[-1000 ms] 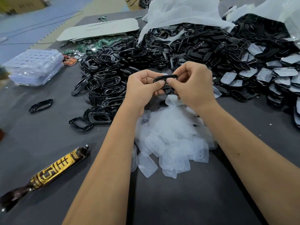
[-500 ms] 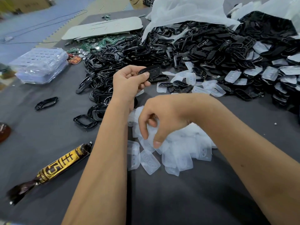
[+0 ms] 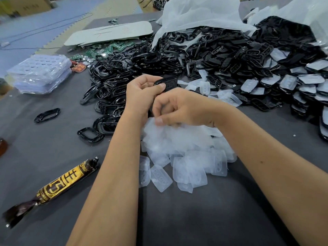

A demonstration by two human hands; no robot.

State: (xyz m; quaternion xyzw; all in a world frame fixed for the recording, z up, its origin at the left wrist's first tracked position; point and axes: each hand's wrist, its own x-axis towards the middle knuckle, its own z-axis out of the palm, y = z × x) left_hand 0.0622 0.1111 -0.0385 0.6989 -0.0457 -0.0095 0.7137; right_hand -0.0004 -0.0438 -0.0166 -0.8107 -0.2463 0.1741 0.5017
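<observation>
Your left hand (image 3: 142,93) grips a black shell (image 3: 167,82); your right hand (image 3: 182,109) pinches a clear pad (image 3: 151,126). Wrapper (image 3: 60,185) lettering: gold, unreadable.

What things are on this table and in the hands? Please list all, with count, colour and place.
black shell: one, black, held at centre
clear pads: a heap, translucent white, front centre
black frames: a big heap, glossy black, centre left
circuit boards: many, green, back left
wrapped snack: one, gold and brown, front left
tray stack: one, clear, far left
table: one, grey, under everything
left hand: one, grips black shell
right hand: one, fingers pinch clear pads
</observation>
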